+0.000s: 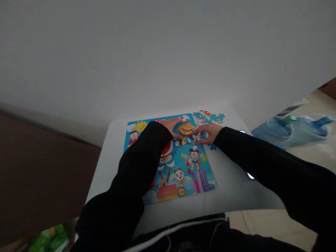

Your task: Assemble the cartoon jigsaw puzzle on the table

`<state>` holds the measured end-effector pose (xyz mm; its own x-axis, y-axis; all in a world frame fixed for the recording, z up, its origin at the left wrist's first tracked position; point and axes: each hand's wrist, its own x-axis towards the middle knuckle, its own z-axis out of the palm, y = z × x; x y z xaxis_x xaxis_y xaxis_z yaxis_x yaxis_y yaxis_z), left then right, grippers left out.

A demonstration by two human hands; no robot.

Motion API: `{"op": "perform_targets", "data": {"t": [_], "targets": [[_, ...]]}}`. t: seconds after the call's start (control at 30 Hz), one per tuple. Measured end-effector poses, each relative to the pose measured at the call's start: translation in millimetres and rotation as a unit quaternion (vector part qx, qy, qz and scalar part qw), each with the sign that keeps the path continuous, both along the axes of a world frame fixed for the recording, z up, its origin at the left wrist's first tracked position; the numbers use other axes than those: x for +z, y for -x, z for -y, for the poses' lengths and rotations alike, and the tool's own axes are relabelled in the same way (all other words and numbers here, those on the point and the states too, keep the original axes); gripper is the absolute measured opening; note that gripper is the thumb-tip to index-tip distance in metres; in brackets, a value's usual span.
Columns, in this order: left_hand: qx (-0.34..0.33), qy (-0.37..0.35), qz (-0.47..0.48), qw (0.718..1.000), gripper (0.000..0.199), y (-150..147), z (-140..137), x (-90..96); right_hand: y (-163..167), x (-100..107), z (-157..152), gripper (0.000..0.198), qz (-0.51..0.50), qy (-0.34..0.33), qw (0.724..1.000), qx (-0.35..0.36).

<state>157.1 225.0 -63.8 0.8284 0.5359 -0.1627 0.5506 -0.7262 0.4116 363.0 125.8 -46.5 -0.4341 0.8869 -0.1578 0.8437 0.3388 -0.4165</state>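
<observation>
A colourful cartoon jigsaw puzzle (pixel 168 171) lies on a small white table, mostly filled with joined pieces. My left hand (pixel 172 126) rests on its upper part, fingers stretched out and thumb pointing down towards a gap-like patch. From the right, my right hand (pixel 208 133) reaches over the puzzle's edge. Its thumb and forefinger are closed on a small puzzle piece (pixel 188 140) with yellow, white and blue on it; whether it lies flat or slightly raised, I cannot tell. Part of the puzzle is hidden under my left sleeve.
Several loose puzzle pieces (pixel 217 118) lie at the table's back right. A phone (pixel 250 176) with a lit screen is partly under my right forearm. The white wall (pixel 168 63) stands behind the table (pixel 105 154). Wrapped plastic bottles (pixel 296 131) are on the floor at right.
</observation>
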Motion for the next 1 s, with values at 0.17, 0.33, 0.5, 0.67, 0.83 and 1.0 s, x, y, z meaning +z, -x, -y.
{"op": "perform_targets", "data": {"t": [0.17, 0.33, 0.5, 0.67, 0.83, 1.0], "targets": [[-0.009, 0.005, 0.013, 1.000, 0.081, 2, 2, 2.9, 10, -6, 6, 0.044, 0.026, -0.013, 1.000, 0.004], [-0.016, 0.001, 0.013, 1.000, 0.083, 2, 1, 0.5, 17, -7, -1, 0.038, 0.042, -0.034, 0.998, 0.024], [-0.018, 0.005, 0.019, 1.000, 0.083, 3, -1, -2.4, 8, -2, -12, 0.044, 0.045, -0.095, 0.994, 0.017], [0.008, -0.016, -0.004, 1.000, 0.074, -1, 1, -0.2, 10, 0, -7, 0.032, 0.080, -0.081, 0.990, -0.087], [0.034, -0.045, -0.038, 0.998, 0.064, -7, 3, 2.7, 13, -10, -5, 0.038, 0.104, -0.056, 0.992, -0.050], [0.048, -0.067, -0.043, 0.996, 0.055, -11, 9, 3.5, 5, -13, -13, 0.026, 0.096, -0.074, 0.992, -0.024]]}}
